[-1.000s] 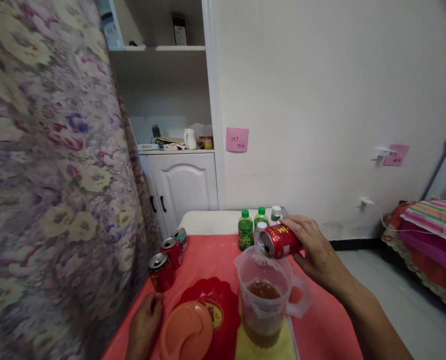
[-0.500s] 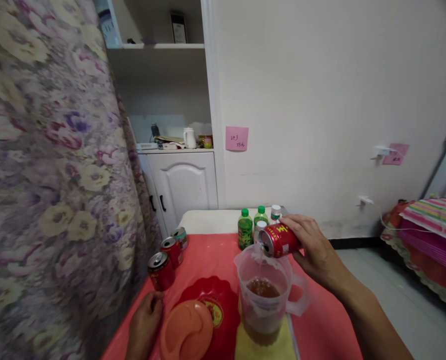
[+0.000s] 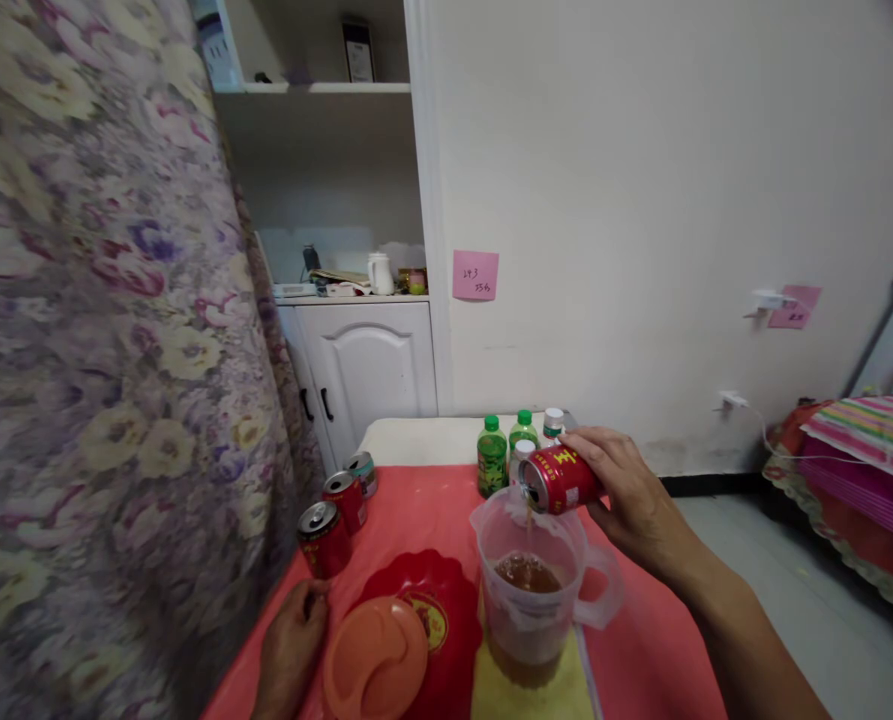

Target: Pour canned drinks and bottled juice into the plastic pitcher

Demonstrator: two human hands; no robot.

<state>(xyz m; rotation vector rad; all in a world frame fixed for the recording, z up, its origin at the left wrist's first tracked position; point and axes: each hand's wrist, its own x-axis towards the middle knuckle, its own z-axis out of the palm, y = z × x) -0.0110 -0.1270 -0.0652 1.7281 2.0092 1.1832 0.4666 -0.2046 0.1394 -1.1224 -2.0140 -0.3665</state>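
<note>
Pouring from a can at the bench (image 3: 393,440). The right hand (image 3: 624,490), fingers closed around the red can (image 3: 564,478), holds it tilted, mouth leftward, above the jug (image 3: 495,570); a thin brown stream falls inside the rim. Whether can and rim touch cannot be told. The jug stands upright on a yellow cloth (image 3: 506,695), handle toward the right, with red cloth (image 3: 423,510) between handle and right edge. The left hand (image 3: 294,630), half-open and loosely curled with nothing seen in it, rests by the left edge, near three upright cans (image 3: 326,540). An orange lid (image 3: 375,655) and scalloped red dish (image 3: 457,600) fill the gap between left hand and jug. Bottles (image 3: 492,460) crowd behind the jug; red cloth spans the stretch from them to the cans.
</note>
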